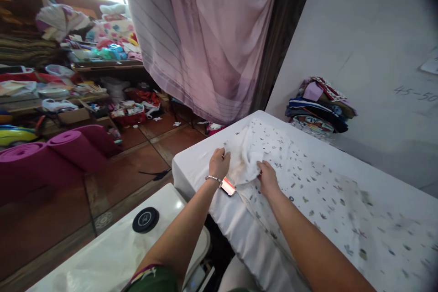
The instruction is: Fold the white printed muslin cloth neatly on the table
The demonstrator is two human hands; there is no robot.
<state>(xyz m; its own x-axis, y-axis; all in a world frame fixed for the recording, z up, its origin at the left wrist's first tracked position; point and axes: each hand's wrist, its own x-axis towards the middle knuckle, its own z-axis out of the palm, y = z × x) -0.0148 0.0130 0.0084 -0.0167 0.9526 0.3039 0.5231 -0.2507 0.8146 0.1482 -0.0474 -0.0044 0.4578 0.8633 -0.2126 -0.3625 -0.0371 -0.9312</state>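
Note:
A white cloth with a small leaf print [308, 187] lies spread over the white-covered table. Its near left part is bunched and turned up, showing plain white fabric. My right hand [268, 179] pinches this bunched fabric, fingers closed. My left hand [219, 162], with a bracelet at the wrist, is curled at the cloth's left edge and seems to grip it; its fingertips are partly hidden. Just below my left wrist a phone [228, 187] with a lit screen lies near the table's edge, partly covered by the wrist.
A white surface with a round black disc [145, 220] stands at the lower left. Folded clothes [318, 107] are stacked by the wall. A pink curtain [219, 41] hangs behind the table. Rolled magenta mats [65, 150] and cluttered shelves are at left, above a tiled floor [126, 169].

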